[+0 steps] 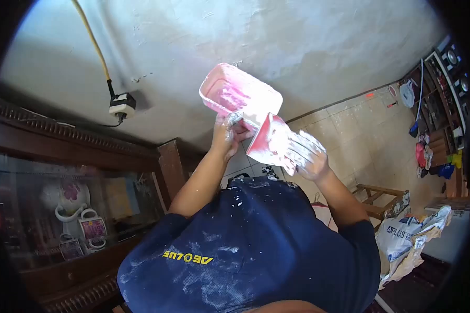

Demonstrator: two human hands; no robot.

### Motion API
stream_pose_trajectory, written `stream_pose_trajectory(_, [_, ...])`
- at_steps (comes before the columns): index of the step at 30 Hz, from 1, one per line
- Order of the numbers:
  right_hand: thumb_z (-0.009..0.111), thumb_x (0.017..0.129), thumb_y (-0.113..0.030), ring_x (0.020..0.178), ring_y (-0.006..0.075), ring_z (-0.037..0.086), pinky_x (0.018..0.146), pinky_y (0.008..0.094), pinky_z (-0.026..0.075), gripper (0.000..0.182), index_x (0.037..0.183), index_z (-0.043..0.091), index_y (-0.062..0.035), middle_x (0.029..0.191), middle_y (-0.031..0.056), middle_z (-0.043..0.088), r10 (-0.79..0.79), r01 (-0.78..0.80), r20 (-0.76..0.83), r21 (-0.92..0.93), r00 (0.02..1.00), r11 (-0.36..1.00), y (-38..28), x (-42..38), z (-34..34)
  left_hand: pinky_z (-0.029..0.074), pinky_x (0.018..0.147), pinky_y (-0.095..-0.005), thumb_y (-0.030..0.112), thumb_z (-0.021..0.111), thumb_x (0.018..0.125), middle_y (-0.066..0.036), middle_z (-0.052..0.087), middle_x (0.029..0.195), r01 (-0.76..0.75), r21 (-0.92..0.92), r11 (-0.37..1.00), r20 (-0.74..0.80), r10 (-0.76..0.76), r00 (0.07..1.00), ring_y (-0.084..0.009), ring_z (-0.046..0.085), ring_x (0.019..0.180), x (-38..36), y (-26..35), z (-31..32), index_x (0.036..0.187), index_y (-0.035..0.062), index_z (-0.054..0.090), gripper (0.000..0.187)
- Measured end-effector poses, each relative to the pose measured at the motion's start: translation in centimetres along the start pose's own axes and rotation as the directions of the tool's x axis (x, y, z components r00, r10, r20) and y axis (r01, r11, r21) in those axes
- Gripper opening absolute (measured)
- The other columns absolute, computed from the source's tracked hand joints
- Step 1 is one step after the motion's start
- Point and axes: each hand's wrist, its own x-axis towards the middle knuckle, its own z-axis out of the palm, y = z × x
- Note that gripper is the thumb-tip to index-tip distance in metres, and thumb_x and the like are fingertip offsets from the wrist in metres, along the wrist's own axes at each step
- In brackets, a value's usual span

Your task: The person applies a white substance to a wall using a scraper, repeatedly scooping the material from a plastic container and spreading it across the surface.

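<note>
My left hand (228,134), smeared with white paste, grips a pink plastic tub (263,99) by its near side. The tub is tilted, and white paste coats its inner walls and rim. In my right hand (309,159) is a red putty spreader (262,143) with white paste over much of its face. Paste also covers the fingers of that hand. The spreader's upper edge is right by the tub's near corner, overlapping it in this view.
A patchy plastered wall (183,62) rises ahead, with a power socket (122,106) hanging on a cable. A glass-fronted cabinet (162,161) stands at left. A wooden stool frame (384,195) and a torn white sack (402,240) are at right, near shelving (438,99).
</note>
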Motion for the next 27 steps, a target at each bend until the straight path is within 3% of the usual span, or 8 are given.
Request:
stream_pose_trajectory(4, [0.057,0.071,-0.006,0.087,0.0288,0.064,0.079,0.0394,0.051,0.022,0.090,0.064,0.0021,0.095,0.0160,0.065,0.216,-0.208,-0.036,0.156,0.976,0.966,2.2,-3.5,-1.9,0.056,0.070,-0.0419,0.015,0.057,0.080,-0.013,0.055,0.111,-0.051,0.092,0.994,-0.013,0.052,0.999,-0.0293,0.062,0.091,1.1,-0.5,0.0,0.125,0.0083,0.031,0.052])
stream_pose_trajectory(7, [0.055,0.078,0.000,0.077,0.0295,0.065,0.068,0.0335,0.051,0.016,0.090,0.061,0.0083,0.084,0.0186,0.064,0.566,-0.513,-0.121,0.302,0.816,0.804,3.9,-0.6,-5.5,0.055,0.073,-0.0410,0.007,0.059,0.076,-0.013,0.054,0.112,-0.110,0.161,0.981,0.024,0.108,0.994,-0.0279,0.061,0.094,1.5,-1.7,0.7,0.125,0.0071,0.030,0.057])
stream_pose_trajectory(10, [0.058,0.076,-0.003,0.070,0.0275,0.063,0.062,0.0302,0.049,0.016,0.091,0.062,0.0035,0.082,0.0170,0.064,0.579,-0.556,-0.069,0.208,0.812,0.805,5.8,3.6,-6.2,0.055,0.076,-0.0380,0.001,0.061,0.073,-0.012,0.053,0.113,-0.123,0.158,0.980,0.082,0.111,0.990,-0.0244,0.061,0.096,2.2,-3.7,1.3,0.125,0.0061,0.030,0.062])
stream_pose_trajectory(14, [0.060,0.069,-0.007,0.068,0.0338,0.062,0.060,0.0351,0.050,0.023,0.090,0.064,0.0003,0.083,0.0176,0.063,0.375,-0.367,-0.028,0.148,0.927,0.918,6.8,5.9,-3.5,0.055,0.075,-0.0372,0.001,0.064,0.071,-0.012,0.054,0.112,-0.081,0.118,0.990,0.071,0.073,0.995,-0.0236,0.060,0.097,2.4,-5.2,2.7,0.125,0.0054,0.030,0.064])
stream_pose_trajectory(16, [0.061,0.067,-0.007,0.064,0.0357,0.059,0.056,0.0378,0.048,0.017,0.081,0.062,0.0016,0.076,0.0177,0.061,0.389,-0.401,0.137,0.073,0.911,0.913,6.6,5.6,-2.0,0.055,0.074,-0.0366,0.001,0.065,0.071,-0.012,0.054,0.111,-0.112,0.115,0.987,0.034,0.108,0.994,-0.0232,0.060,0.096,2.2,-5.3,3.5,0.125,0.0047,0.031,0.064])
stream_pose_trajectory(23, [0.059,0.067,-0.007,0.063,0.0359,0.058,0.057,0.0390,0.047,0.014,0.079,0.060,0.0007,0.070,0.0180,0.058,0.536,-0.564,0.175,0.247,0.826,0.788,5.6,3.8,2.0,0.055,0.070,-0.0337,-0.002,0.068,0.068,-0.010,0.056,0.107,-0.090,0.164,0.982,-0.100,0.108,0.989,-0.0201,0.060,0.091,2.1,-6.0,2.1,0.119,0.0024,0.035,0.061])
stream_pose_trajectory(25, [0.059,0.069,-0.007,0.059,0.0338,0.056,0.055,0.0358,0.046,0.014,0.080,0.060,0.0017,0.068,0.0186,0.056,0.507,-0.518,0.114,0.257,0.854,0.816,5.5,3.5,2.8,0.054,0.067,-0.0305,0.000,0.065,0.071,-0.009,0.058,0.104,-0.174,0.208,0.963,-0.132,0.204,0.970,-0.0191,0.061,0.089,2.1,-6.7,1.9,0.117,0.0044,0.038,0.053])
stream_pose_trajectory(27, [0.061,0.073,-0.009,0.056,0.0246,0.056,0.053,0.0326,0.044,0.016,0.084,0.061,0.0020,0.065,0.0153,0.057,0.619,-0.669,0.254,0.269,0.743,0.693,5.3,3.2,2.7,0.055,0.070,-0.0328,0.000,0.067,0.071,-0.010,0.057,0.107,-0.171,0.201,0.964,-0.135,0.200,0.970,-0.0205,0.061,0.089,2.1,-6.9,1.7,0.116,0.0042,0.037,0.055])
